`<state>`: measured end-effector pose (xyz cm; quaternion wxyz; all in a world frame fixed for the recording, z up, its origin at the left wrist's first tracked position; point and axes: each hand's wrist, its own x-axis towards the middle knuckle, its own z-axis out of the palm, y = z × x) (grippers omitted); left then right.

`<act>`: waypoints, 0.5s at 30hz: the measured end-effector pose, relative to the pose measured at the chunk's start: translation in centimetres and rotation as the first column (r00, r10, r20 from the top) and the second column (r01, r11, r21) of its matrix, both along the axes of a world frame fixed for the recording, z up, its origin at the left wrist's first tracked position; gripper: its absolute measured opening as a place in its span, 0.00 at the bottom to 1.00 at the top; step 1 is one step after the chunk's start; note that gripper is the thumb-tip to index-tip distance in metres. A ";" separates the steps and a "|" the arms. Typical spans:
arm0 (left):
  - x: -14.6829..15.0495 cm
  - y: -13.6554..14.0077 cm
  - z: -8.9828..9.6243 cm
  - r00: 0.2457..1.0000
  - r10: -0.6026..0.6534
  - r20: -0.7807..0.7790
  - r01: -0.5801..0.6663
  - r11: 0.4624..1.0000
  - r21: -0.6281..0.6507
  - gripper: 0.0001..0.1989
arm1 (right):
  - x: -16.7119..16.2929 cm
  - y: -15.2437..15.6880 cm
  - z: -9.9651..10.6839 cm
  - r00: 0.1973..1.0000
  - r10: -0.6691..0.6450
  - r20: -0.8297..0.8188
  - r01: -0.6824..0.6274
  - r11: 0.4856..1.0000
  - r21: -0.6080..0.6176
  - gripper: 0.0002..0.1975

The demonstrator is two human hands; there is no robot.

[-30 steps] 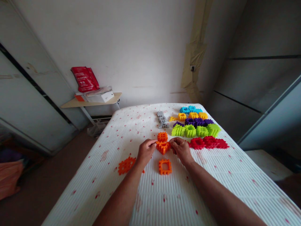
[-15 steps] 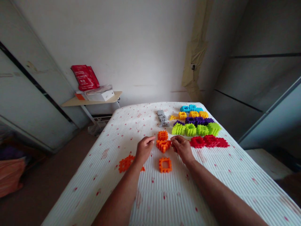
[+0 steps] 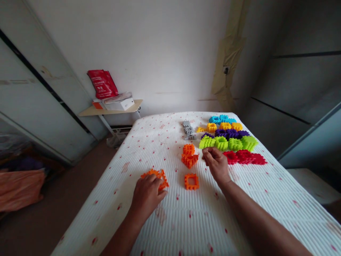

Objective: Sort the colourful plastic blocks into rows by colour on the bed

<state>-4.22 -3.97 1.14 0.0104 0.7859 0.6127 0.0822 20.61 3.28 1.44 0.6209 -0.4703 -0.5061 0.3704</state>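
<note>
Left hand [image 3: 147, 190]: palm down, fingers bent, laid over orange plastic lattice pieces with toothed edges [image 3: 163, 174] and hiding much of them; thumb apart from the fingers. Cannot tell whether it grips. Right hand [image 3: 216, 161]: fingers curled in, thumb and fingertips together; cannot tell whether anything small is pinched inside.

Under both hands: white ribbed fabric-covered worktop with red flecks [image 3: 101, 213]. Ahead of the left hand, well apart: beige flat-topped stand [image 3: 92, 112], bearing a white cardboard box [image 3: 124, 104] with a red plastic packet [image 3: 102, 84] above it.

Toothed plastic blocks, by colour group. Lime-green row [image 3: 236, 144]: just beyond the right hand. Dark purple row [image 3: 231, 134]: behind the lime one, farther from that hand. Crimson row [image 3: 244, 157]: just right of the right hand. Yellow row [image 3: 225, 126], then sky-blue cluster [image 3: 224, 119]: farthest out from it. Grey stack [image 3: 188, 129]: ahead and left of it.

Single orange pieces, between the hands. Hollow orange plastic triangular block [image 3: 189, 163]: just left of the right fingertips, apart from them, point toward the wearer. Orange plastic square frame [image 3: 191, 187]: nearer the wearer, right of the left hand. Smaller-looking orange plastic square block [image 3: 189, 149]: directly behind the triangle, left of the right hand; contact between those two unclear.
</note>
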 end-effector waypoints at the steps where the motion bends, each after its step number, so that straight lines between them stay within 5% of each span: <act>1: 0.2 -0.1 -0.2 1.000 0.019 -0.022 -0.019 1.000 0.009 0.07 | -0.1 -0.1 0.0 1.000 0.001 0.010 -0.001 1.000 0.006 0.13; 15: 1.5 0.2 -1.0 0.994 0.024 -0.107 -0.009 0.991 0.137 0.05 | 0.6 0.0 -0.2 0.998 -0.019 0.058 0.018 1.000 0.017 0.12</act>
